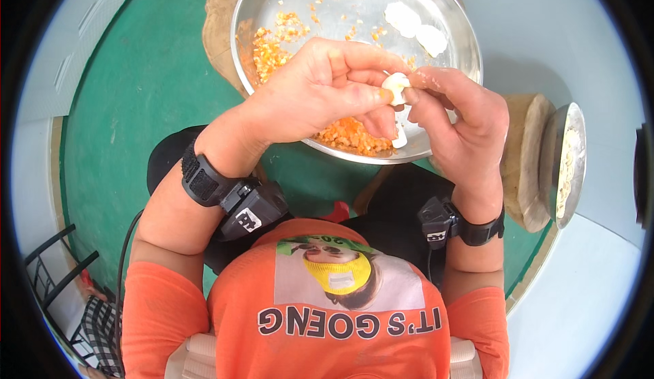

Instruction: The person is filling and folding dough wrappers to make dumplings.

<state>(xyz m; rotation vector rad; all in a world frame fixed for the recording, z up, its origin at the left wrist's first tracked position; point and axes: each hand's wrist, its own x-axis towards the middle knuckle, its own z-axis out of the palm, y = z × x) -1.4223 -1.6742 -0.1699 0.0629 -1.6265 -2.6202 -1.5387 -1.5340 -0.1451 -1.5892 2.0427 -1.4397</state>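
My left hand (327,85) and my right hand (462,108) meet over the near part of a wide stainless steel basin (352,158). Between their thumbs and fingertips they pinch a small, folded white dough wrapper (395,84). Orange smears mark my left thumb. Below the left fingers a white piece (400,137) shows against the basin; whether it is dough or a utensil I cannot tell. Chopped orange filling (352,136) lies at the basin's near side, with more filling (271,54) at its left. Several flat white dough wrappers (402,19) rest on the far right part.
The basin stands on a wooden stump (219,26). Right of me, another stump (529,159) carries a metal bowl (577,190) of several pale dough pieces. A pale wall (541,26) borders the right side. A black metal rack (61,261) and checked cloth (102,328) are lower left.
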